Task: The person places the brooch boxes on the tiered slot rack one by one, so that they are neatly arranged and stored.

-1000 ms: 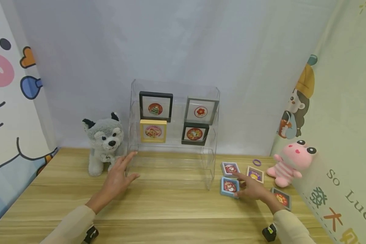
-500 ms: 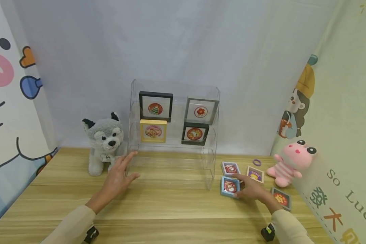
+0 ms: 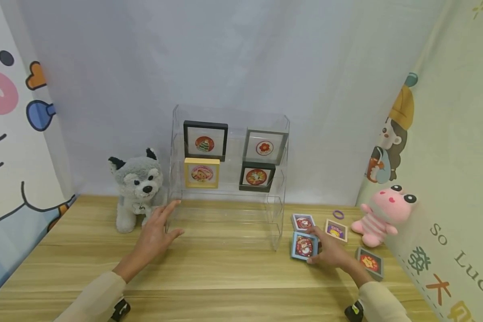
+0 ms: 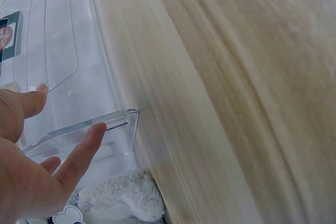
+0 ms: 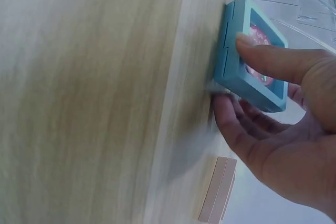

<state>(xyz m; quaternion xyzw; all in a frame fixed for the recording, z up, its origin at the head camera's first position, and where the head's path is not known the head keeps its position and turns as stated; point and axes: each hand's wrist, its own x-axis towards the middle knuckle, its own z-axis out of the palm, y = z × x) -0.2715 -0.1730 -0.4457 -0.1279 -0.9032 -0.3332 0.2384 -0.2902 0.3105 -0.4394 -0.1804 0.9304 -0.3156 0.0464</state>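
Note:
My right hand [image 3: 331, 249] holds a small light-blue square frame [image 3: 304, 245] by its right side. In the right wrist view the thumb lies on the front edge of the blue frame [image 5: 251, 56], with fingers around its side and underneath. The picture in it is red and round. My left hand [image 3: 154, 230] is spread at the lower left side of a clear acrylic display rack [image 3: 225, 215]; in the left wrist view, fingers [image 4: 84, 156] are straight along its edge. Whether they press on it I cannot tell.
Several framed pictures, such as a yellow frame [image 3: 202, 173], stand on the rack's upper tiers. A lilac frame [image 3: 303, 222], a cream frame [image 3: 336, 230], a grey frame [image 3: 369, 263] and a purple ring [image 3: 338, 214] lie right. A plush husky [image 3: 140, 190] and pink plush frog [image 3: 384, 214] flank them.
The right hand has closed its hold on the blue frame, whose far edge has risen slightly and which has shifted a little right. The left hand has stayed in place.

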